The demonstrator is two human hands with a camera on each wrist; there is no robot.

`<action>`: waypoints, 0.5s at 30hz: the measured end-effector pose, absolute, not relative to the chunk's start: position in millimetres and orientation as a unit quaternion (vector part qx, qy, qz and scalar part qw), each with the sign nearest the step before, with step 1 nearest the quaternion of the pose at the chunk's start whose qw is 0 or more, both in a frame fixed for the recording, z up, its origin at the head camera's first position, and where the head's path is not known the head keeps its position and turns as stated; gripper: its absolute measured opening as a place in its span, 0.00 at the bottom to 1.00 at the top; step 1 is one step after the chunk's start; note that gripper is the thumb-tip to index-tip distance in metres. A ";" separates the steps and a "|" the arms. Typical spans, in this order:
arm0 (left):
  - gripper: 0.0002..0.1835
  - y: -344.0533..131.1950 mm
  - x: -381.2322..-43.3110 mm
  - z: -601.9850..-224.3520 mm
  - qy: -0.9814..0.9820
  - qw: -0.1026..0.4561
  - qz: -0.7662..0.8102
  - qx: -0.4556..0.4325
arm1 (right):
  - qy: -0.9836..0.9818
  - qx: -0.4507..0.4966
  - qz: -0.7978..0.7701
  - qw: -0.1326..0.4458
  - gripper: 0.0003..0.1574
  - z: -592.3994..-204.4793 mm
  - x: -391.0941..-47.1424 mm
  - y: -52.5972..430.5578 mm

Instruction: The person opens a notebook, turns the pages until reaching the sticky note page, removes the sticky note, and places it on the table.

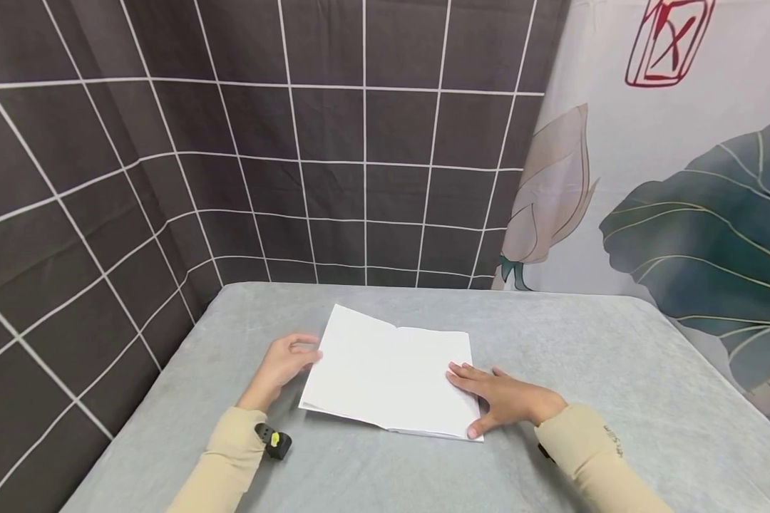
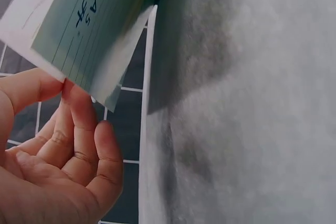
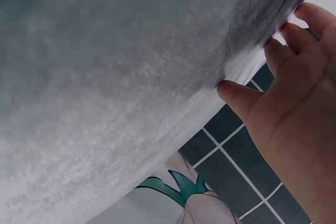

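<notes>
An open notebook [image 1: 391, 377] with blank white pages lies on the table. Its left side is lifted and tilts up from the cloth. My left hand [image 1: 285, 363] pinches that left edge between thumb and fingertips. From below, the left wrist view shows the green outer cover [image 2: 89, 40] with printed lines and dark handwriting, above my left hand [image 2: 63, 156]. Across the right page, my right hand [image 1: 503, 395] rests with spread fingers, the thumb near the lower right corner. In the right wrist view only a sliver of notebook shows beyond the right hand [image 3: 294, 98].
A grey cloth [image 1: 616, 356] covers the table. Behind and to the left hangs a dark curtain [image 1: 398, 185] with a white grid. A pale curtain [image 1: 616, 157] with leaf and flower prints hangs at the right. A black strap device [image 1: 274, 440] sits on the left wrist.
</notes>
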State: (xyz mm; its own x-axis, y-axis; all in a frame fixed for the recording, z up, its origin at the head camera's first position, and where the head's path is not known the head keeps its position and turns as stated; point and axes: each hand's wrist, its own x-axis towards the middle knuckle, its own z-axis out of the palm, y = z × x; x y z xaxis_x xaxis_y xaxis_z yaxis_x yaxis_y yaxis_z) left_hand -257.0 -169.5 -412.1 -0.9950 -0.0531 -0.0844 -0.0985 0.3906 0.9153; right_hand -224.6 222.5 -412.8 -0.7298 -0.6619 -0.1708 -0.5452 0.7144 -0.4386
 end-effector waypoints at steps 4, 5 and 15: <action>0.20 -171.8 -258.0 -414.4 0.842 0.028 0.536 -0.048 | 0.912 -0.327 -0.183 0.165 0.65 -412.0 -224.5 222.2; 0.20 -172.3 -258.2 -415.0 0.844 0.029 0.533 -0.048 | 0.913 -0.324 -0.183 0.166 0.65 -412.1 -224.5 222.0; 0.20 -174.4 -256.6 -418.4 0.857 0.043 0.511 -0.051 | 0.920 -0.311 -0.175 0.161 0.66 -413.6 -222.5 220.5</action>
State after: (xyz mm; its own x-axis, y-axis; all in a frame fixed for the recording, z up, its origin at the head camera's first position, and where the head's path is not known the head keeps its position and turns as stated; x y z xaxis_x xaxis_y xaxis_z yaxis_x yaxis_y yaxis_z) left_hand -256.6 -174.4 -418.4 -0.9910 -0.0437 -0.1263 -0.1319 0.4728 0.8712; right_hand -222.5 220.5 -413.6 -0.7544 -0.6291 -0.1874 -0.5163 0.7450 -0.4224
